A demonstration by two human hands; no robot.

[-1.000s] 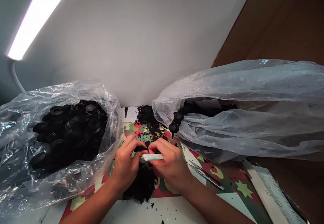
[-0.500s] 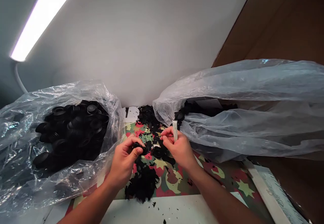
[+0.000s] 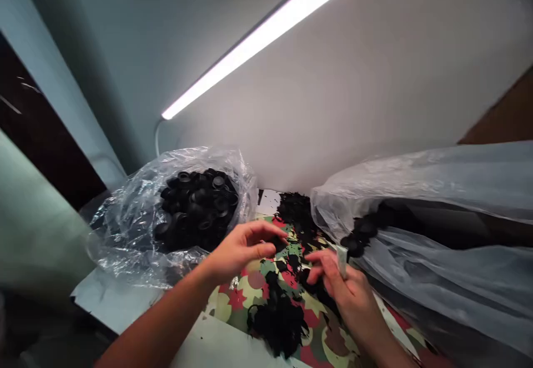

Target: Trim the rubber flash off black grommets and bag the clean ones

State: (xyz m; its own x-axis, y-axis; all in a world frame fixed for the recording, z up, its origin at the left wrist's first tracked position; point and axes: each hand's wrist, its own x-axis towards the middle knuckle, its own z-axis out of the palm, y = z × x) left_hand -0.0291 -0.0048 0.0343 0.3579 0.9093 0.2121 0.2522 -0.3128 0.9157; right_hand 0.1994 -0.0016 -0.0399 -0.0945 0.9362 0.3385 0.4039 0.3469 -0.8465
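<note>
My left hand (image 3: 244,248) reaches right over the patterned mat (image 3: 245,296), thumb and forefinger pinched on a small black rubber part (image 3: 278,242). My right hand (image 3: 345,287) is lower right, its fingers curled around a short white-handled tool (image 3: 342,259) that points up. Its fingertips touch loose black parts (image 3: 310,279) on the mat. A heap of black trimmings (image 3: 281,321) lies between my forearms.
A clear plastic bag (image 3: 125,229) on the left holds several round black rubber parts (image 3: 195,207). A bigger clear bag (image 3: 437,229) on the right spills more black parts at its mouth. More trimmings lie by the back wall. A strip lamp (image 3: 266,29) glows overhead.
The view has swung left and tilted. My hands have drawn apart: the left moved up with the black part, the right dropped to the loose parts with the white tool.
</note>
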